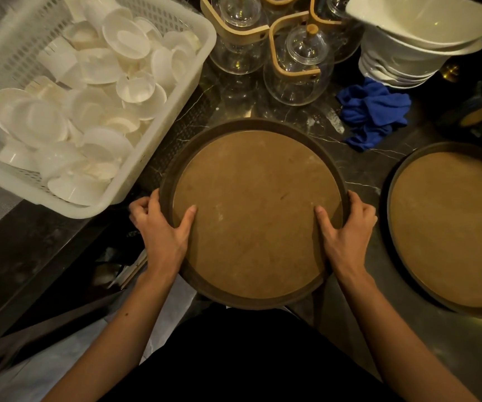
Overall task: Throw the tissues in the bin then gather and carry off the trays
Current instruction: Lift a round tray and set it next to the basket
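A round brown tray with a dark rim (255, 126) lies in front of me, its near edge hanging over the counter's edge. My left hand (163, 227) grips its left rim, thumb on the tray's inner surface. My right hand (347, 230) grips the right rim the same way. The tray holds nothing. A second round brown tray (448, 227) lies flat on the counter to the right, also bare. No tissues and no bin are in view.
A white plastic basket (158, 158) full of small white dishes stands at the left. Glass teapots with wooden handles (297, 62) stand behind the tray. A stack of white bowls (413, 44) is at the back right, with a crumpled blue cloth (373, 111) below it.
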Demonstrator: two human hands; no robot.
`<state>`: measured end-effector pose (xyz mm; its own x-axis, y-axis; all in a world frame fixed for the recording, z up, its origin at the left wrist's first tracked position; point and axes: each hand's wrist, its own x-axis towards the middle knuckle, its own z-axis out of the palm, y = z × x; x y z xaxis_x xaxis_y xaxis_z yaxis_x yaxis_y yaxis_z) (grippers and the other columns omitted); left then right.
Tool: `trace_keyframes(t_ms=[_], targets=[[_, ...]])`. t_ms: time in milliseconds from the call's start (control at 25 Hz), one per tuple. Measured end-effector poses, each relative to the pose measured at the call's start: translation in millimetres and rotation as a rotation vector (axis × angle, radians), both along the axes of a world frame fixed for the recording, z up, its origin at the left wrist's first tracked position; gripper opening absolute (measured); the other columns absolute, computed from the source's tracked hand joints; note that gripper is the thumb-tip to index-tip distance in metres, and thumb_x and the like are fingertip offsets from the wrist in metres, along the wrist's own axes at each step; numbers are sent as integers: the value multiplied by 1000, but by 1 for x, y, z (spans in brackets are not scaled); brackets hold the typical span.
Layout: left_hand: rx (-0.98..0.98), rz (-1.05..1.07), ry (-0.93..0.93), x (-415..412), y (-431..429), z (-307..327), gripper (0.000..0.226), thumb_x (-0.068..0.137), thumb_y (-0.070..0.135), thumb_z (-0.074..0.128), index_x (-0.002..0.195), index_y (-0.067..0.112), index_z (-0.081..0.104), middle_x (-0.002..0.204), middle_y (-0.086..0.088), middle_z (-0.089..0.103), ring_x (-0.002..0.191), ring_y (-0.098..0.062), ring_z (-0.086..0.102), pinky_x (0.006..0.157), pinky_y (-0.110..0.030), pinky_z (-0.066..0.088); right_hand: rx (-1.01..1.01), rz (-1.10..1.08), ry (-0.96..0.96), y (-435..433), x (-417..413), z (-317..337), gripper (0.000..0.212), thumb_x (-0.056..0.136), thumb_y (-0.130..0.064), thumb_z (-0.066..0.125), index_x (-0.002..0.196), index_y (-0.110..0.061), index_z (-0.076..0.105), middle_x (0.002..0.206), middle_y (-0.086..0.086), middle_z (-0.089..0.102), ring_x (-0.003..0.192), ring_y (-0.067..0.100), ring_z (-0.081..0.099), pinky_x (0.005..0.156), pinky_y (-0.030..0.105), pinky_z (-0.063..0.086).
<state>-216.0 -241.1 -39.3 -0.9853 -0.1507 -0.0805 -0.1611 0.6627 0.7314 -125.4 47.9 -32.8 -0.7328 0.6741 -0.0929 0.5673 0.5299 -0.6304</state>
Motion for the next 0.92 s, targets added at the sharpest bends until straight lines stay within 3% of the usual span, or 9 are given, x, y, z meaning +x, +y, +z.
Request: trace_keyframes(t_ms=[280,520,720,920], targets=[[-2,-14,12,1,-2,-7,73,79,41,75,136,5,45,128,-21,36,121,-36,35,105,-46,36,-16,7,12,-1,-3,-7,75,84,-47,69,142,-12,37,126,9,32,119,23,38,101,32,35],[20,-17,-11,0,-3,-8,78,80,42,75,139,4,42,131,-21,35,125,-34,35,105,-33,31,-18,-2,29,0,1,-10,77,85,-51,66,144,-12,35,126,5,32,119,21,40,105,36,38],[-21,-35,1,-1,-5,-5,83,81,45,72,145,5,37,132,-20,36,126,-34,35,108,-39,32,-28,23,15,1,3,-7,76,86,-50,64,145,-15,32,128,4,32,122,19,37,103,30,34],[-121,-84,26,14,-4,2,78,89,37,64,150,3,29,136,-25,35,126,-40,33,106,-43,31,53,101,-34,4,6,-5,78,88,-48,61,148,-11,28,134,10,32,125,25,38,105,40,39]])
